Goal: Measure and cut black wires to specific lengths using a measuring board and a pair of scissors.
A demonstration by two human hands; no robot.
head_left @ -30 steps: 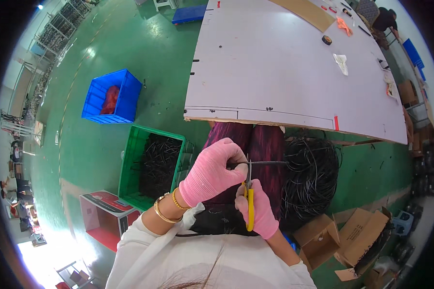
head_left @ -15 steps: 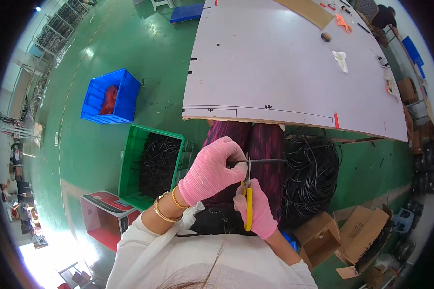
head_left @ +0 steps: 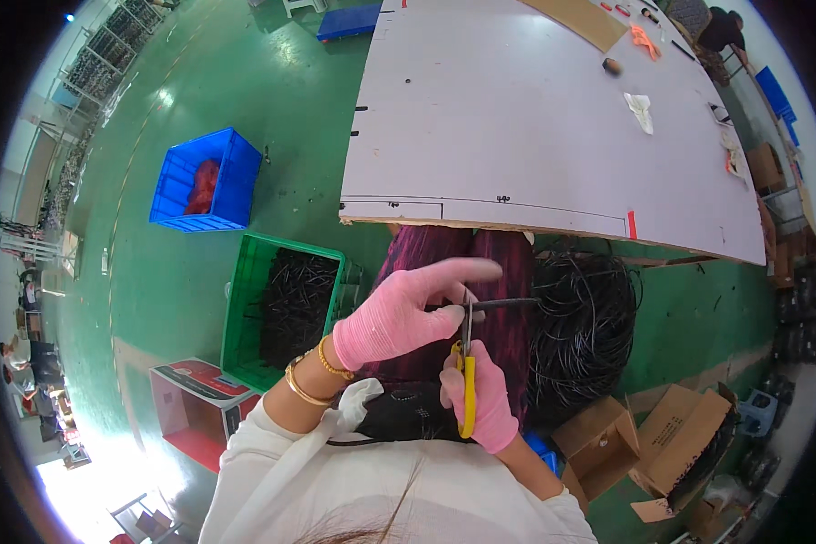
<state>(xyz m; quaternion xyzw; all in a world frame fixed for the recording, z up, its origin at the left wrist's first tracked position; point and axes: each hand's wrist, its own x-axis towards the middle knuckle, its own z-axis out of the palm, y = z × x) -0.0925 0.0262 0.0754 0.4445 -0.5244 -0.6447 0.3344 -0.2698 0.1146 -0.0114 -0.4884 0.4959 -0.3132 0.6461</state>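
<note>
My left hand, in a pink glove, is at the near end of a black tube above my lap. Its index finger is stretched out above the tube, with the thumb apart and lower; the other fingers are partly hidden. Closed around yellow-handled scissors is my right hand, also gloved in pink. The scissors' blades point up and cross the tube beside my left fingertips. To the right, the tube leads to a big coil of black tubing. Left of my hands stands a green crate holding many short black pieces.
A white table with its wooden edge lies just ahead of my knees. On the floor are a blue crate with a red bag, a red-and-white box and open cardboard boxes. Another person is at the far right.
My left index finger has straightened out to the right from a pinch, and the thumb has moved apart from it. The scissors have stayed almost in place.
</note>
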